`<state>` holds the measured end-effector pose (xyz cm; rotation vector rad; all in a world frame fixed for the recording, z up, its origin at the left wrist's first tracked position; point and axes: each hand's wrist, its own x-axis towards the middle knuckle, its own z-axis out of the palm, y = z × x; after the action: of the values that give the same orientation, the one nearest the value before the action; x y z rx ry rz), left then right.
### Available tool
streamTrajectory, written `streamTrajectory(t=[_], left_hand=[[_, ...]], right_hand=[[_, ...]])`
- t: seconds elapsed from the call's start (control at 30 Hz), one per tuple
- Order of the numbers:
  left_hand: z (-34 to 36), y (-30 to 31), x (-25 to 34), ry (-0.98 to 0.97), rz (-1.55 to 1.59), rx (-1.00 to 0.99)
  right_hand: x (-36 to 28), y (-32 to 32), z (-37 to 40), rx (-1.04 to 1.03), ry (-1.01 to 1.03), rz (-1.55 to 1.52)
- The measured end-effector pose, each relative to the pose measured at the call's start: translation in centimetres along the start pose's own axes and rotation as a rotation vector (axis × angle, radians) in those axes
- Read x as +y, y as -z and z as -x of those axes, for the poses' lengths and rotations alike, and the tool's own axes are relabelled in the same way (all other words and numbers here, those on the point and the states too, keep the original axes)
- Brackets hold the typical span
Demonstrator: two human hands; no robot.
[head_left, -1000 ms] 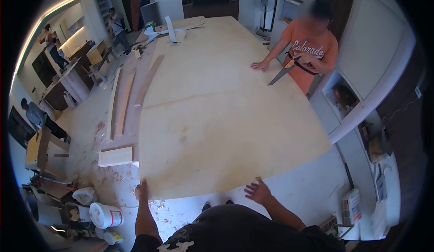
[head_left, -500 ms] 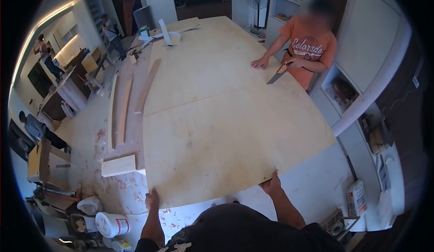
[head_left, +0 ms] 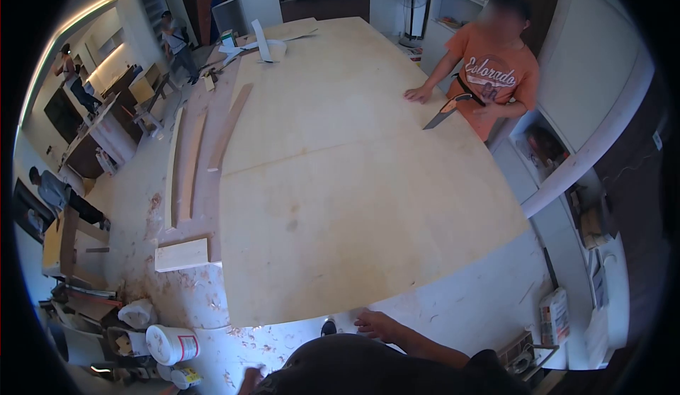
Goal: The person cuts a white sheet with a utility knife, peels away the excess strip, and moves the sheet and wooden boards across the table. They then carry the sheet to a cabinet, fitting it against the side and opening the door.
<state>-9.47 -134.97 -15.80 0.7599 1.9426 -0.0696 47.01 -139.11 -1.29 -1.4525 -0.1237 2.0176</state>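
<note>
A large pale plywood sheet [head_left: 340, 204] stretches in front of me, with a faint line across it. My right hand [head_left: 377, 325] is just off its near edge, fingers loosely apart and nothing visible in them. Low by my body, my left hand [head_left: 250, 379] is mostly hidden by my dark shirt, and its fingers cannot be made out. A handsaw [head_left: 443, 114] is at the sheet's right side, beside a person in an orange shirt [head_left: 496, 69]. That person's one hand [head_left: 418, 95] rests on the sheet; the other is near their waist.
Wooden strips [head_left: 193, 165] and a short board [head_left: 182, 255] lie left of the sheet. White buckets [head_left: 170, 345] stand at lower left among wood shavings. White scraps [head_left: 261, 44] sit on the far end. Other people [head_left: 180, 48] are further off at left.
Both my hands have let go of the sheet's near edge and drawn back toward my body. The co-worker's hand has moved from the saw handle to their waist.
</note>
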Motion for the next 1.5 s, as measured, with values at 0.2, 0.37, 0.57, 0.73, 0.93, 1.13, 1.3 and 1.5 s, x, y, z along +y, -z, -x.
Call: streamTrajectory(t=[0.2, 0.37, 0.57, 0.73, 0.93, 1.13, 1.3, 1.5], left_hand=[[0.3, -4.0, -3.6, -0.423, -0.716, -0.102], [-6.3, 2.5, -5.6, -0.679, -0.976, -0.051], [-18.5, 15.7, -7.6, -0.481, -0.501, -0.078], [-21.5, 24.6, -9.4, -0.631, -0.581, 0.155], [-23.3, 29.3, -8.2, -0.544, -0.434, 0.032], [-25.7, 33.5, -8.2, -0.848, -0.698, 0.153], [-25.1, 40.0, -13.9, -0.369, -0.579, -0.058], [-20.0, 48.9, -18.6, 0.276, -0.015, 0.205]], right_hand=[[-0.5, -5.8, -0.9, -0.096, 0.125, 0.197], [0.7, -10.6, -5.9, 0.073, 0.102, 0.268], [5.0, -23.7, -9.7, 0.304, 0.021, 0.299], [7.6, -34.2, -14.0, -0.041, 0.075, 0.990], [3.7, -47.1, -14.6, -0.211, 0.140, 1.094], [-3.7, -58.9, -20.7, -0.253, 0.109, 1.019], [-9.7, -67.6, -30.4, -0.295, 0.344, 1.044], [-16.6, -79.1, -35.1, -0.384, 0.336, 0.958]])
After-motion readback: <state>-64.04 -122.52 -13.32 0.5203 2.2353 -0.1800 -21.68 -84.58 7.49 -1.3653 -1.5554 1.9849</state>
